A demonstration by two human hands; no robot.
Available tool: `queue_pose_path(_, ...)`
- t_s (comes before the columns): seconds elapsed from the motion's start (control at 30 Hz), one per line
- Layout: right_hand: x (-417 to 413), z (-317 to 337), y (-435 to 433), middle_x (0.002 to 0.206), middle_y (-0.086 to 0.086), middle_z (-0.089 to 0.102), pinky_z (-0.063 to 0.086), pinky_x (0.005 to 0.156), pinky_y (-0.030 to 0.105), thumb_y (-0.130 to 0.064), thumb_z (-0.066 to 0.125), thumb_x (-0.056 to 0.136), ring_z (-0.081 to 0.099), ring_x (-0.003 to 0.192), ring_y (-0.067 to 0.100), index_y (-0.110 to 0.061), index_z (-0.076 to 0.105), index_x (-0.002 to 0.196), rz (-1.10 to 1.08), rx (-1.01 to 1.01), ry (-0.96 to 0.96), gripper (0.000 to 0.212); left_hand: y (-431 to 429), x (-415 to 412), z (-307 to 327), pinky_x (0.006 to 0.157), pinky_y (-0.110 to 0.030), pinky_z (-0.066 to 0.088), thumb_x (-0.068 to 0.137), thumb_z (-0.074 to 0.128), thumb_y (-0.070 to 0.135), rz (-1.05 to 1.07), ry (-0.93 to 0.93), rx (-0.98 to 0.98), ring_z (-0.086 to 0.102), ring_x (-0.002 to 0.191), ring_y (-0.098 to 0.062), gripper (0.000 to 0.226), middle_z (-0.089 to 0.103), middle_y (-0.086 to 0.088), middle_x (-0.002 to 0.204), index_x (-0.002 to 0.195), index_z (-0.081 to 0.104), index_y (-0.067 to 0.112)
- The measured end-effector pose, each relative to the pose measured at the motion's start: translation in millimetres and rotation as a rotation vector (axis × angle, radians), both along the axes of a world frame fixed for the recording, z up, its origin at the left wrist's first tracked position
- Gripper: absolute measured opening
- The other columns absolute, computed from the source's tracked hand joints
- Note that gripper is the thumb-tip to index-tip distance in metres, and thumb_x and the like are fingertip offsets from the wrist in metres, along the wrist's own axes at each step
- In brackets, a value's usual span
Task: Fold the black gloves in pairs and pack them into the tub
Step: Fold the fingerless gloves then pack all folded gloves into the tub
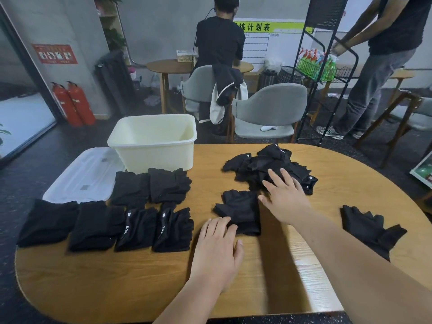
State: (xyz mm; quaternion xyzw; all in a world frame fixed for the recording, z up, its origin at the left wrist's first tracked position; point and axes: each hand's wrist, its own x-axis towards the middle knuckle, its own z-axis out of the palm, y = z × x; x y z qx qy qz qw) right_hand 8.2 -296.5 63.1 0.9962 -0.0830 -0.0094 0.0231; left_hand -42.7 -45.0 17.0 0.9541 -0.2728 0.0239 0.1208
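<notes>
Black fabric gloves in a loose pile (254, 167) lie on the far right-centre of the oval wooden desk (117, 277). The right grip (285, 197) is spread wide, fingers straight, laid on the near edge of this pile and holding nothing.

A flattened black glove bundle (240, 211) lies just nearside of the pile, its long axis running away from the person. The left grip (217, 249) is flat and relaxed, with its fingertips resting on the bundle's near end.

Six folded black glove pairs (168, 188) sit in two rows to the left. One single black glove (367, 225) lies well apart at the right.

The cream rectangular plastic tub (152, 155) stands at the far left edge, beyond the folded pairs, beside a translucent white lid (81, 174). No gloves can be seen inside it.

Judgement: the right grip is nearer the pile, and the left is nearer the tub.
</notes>
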Motion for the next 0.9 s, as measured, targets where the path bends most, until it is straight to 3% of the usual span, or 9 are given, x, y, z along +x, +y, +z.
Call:
queue_pose_path(0.2, 3.3, -4.6, -1.5, 0.174, -0.005, 0.014, 0.008, 0.131, 0.049, -0.058, 0.028, 0.109, -0.001, 0.162, 0.024, -0.021, 0.029, 0.164, 0.037, -0.094, 0.035, 0.066, 0.3, -0.4, -1.2, 0.131, -0.044, 0.021, 0.108, 0.024, 0.049, 0.014, 0.007, -0.051, 0.021, 0.157, -0.02, 0.057, 0.031, 0.0, 0.167, 0.154, 0.047, 0.023)
queue_pose_path(0.3, -0.5, -6.6, -2.4, 0.171, -0.002, 0.024, 0.012, 0.131, 0.046, -0.052, 0.031, 0.11, 0.008, 0.161, 0.023, -0.017, 0.03, 0.163, 0.038, -0.106, -0.026, 0.064, 0.4, -0.1, -2.8, 0.132, -0.042, 0.017, 0.108, 0.023, 0.05, -0.02, 0.009, -0.064, 0.014, 0.16, -0.016, 0.059, 0.026, 0.004, 0.171, 0.157, 0.044, 0.024)
queue_pose_path(0.47, -9.6, -4.8, -2.9, 0.161, -0.001, 0.041, 0.017, 0.13, 0.043, -0.045, 0.037, 0.109, 0.022, 0.157, 0.021, -0.017, 0.047, 0.154, 0.063, -0.086, -0.167, 0.054, 0.8, 0.1, -0.5, 0.132, -0.039, 0.011, 0.109, 0.024, 0.051, -0.056, 0.014, -0.066, 0.006, 0.161, -0.01, 0.059, 0.024, 0.01, 0.172, 0.16, 0.041, 0.025)
queue_pose_path(0.57, -16.8, -2.7, -1.1, 0.173, 0.002, 0.019, 0.011, 0.131, 0.047, -0.051, 0.032, 0.109, 0.006, 0.161, 0.026, -0.029, 0.045, 0.156, 0.094, -0.101, -0.093, 0.053, 0.4, -0.4, 0.4, 0.133, -0.037, 0.009, 0.109, 0.024, 0.051, -0.061, 0.022, -0.065, 0.003, 0.161, -0.009, 0.059, 0.023, 0.011, 0.172, 0.161, 0.038, 0.026)
queue_pose_path(0.67, -16.0, -4.7, -1.4, 0.176, 0.0, -0.007, 0.007, 0.13, 0.05, -0.06, 0.025, 0.108, -0.01, 0.161, 0.028, -0.035, 0.028, 0.163, 0.074, -0.105, -0.013, 0.06, 0.3, -0.6, 0.5, 0.132, -0.036, 0.006, 0.109, 0.025, 0.051, -0.055, 0.022, -0.063, 0.004, 0.161, -0.009, 0.059, 0.025, 0.011, 0.172, 0.162, 0.037, 0.027)
queue_pose_path(0.77, -11.0, -9.8, -0.4, 0.175, -0.001, -0.011, 0.007, 0.13, 0.051, -0.064, 0.022, 0.107, -0.012, 0.161, 0.028, -0.031, 0.02, 0.166, 0.039, -0.094, 0.022, 0.068, 0.3, -1.2, 0.5, 0.132, -0.035, 0.006, 0.109, 0.025, 0.052, -0.053, 0.026, -0.064, 0.006, 0.161, -0.009, 0.06, 0.026, 0.011, 0.171, 0.162, 0.036, 0.027)
queue_pose_path(0.9, -5.5, -12.3, -0.7, 0.176, -0.004, -0.001, 0.008, 0.131, 0.049, -0.061, 0.021, 0.108, -0.007, 0.162, 0.025, -0.022, 0.018, 0.167, 0.017, -0.073, 0.003, 0.071, -0.8, 0.3, -0.1, 0.132, -0.035, 0.008, 0.108, 0.025, 0.052, -0.048, 0.031, -0.08, 0.007, 0.16, -0.009, 0.06, 0.027, 0.011, 0.17, 0.162, 0.037, 0.027)
